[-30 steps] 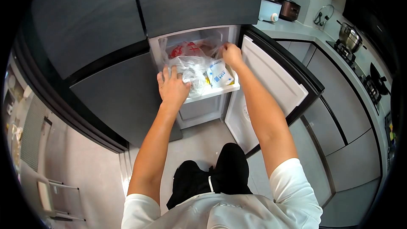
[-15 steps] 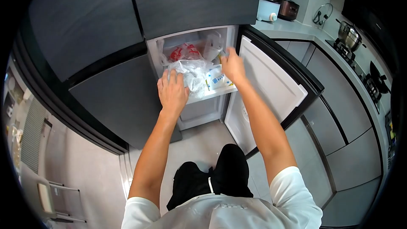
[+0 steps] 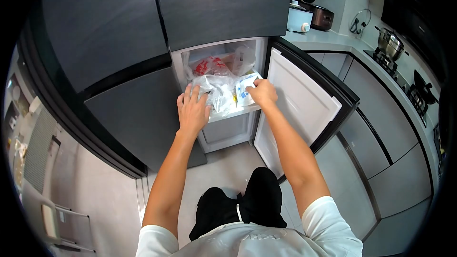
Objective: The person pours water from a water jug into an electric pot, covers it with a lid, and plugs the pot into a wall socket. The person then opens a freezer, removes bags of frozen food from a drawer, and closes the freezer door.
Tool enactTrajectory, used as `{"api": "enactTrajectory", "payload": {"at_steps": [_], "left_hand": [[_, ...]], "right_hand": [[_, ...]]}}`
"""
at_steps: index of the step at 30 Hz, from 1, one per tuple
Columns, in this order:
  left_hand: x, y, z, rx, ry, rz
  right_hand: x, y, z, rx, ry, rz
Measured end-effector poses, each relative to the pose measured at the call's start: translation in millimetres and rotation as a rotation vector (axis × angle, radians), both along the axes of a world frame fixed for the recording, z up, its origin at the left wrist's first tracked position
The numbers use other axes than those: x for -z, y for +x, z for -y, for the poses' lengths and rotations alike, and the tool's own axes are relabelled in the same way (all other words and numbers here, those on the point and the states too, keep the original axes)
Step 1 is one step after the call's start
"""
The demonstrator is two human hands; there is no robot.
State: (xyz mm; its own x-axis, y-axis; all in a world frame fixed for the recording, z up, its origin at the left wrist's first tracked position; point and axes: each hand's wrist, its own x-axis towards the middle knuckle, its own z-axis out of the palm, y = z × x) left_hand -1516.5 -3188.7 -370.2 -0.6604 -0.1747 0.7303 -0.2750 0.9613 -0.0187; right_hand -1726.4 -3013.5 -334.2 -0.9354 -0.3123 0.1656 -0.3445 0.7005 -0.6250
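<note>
A pulled-out freezer drawer (image 3: 223,116) holds a crumpled clear plastic bag (image 3: 220,91), with a clear bag printed in red (image 3: 209,65) behind it. At the drawer's right lies a white packet with blue print (image 3: 244,88). My right hand (image 3: 263,93) has its thumb and fingers closed on that packet's upper right edge. My left hand (image 3: 192,109) rests at the front left of the drawer, fingers spread, beside the clear bag. What lies under the bags is hidden.
The freezer door (image 3: 304,100) stands swung out to the right of the drawer. A closed dark refrigerator door (image 3: 138,109) is on the left. On the counter beyond are a small white cooker (image 3: 300,20) and a steel pot (image 3: 390,44) on the stove.
My right hand has come down and closed on the packet, which now sits tilted more upright. My left hand stays near the drawer's left front edge. The view has shifted slightly.
</note>
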Motion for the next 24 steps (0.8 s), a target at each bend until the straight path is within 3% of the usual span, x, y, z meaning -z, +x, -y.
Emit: {"api": "enactTrajectory", "payload": {"at_steps": [3,5,7,10,11,13,17,19,22,24], "left_hand": [[-2,14,-13,0.040,0.027,-0.074],[-1,24,-26,0.064,0.013,-0.188],[8,31,-43,0.107,0.072,-0.213],[62,38,-63,0.189,0.188,-0.192],[84,41,-69,0.233,0.209,-0.186],[128,44,-78,0.257,0.278,-0.106],[234,37,-86,0.198,0.494,0.129],[280,32,-88,0.133,0.616,0.320],[330,22,-97,0.137,0.682,0.477],[363,14,-105,0.168,0.691,0.531]], "right_hand": [[4,6,-20,-0.007,-0.069,-0.035],[22,11,-32,-0.080,-0.336,-0.146],[32,33,-49,-0.077,-0.365,-0.100],[83,68,-71,-0.141,-0.531,-0.139],[82,92,-78,-0.097,-0.537,-0.004],[144,96,-81,-0.125,-0.566,0.052],[245,107,-88,-0.068,-0.289,0.183],[319,99,-86,-0.029,0.038,0.366],[409,112,-95,0.185,0.169,0.504],[476,114,-114,0.163,0.220,0.561]]}}
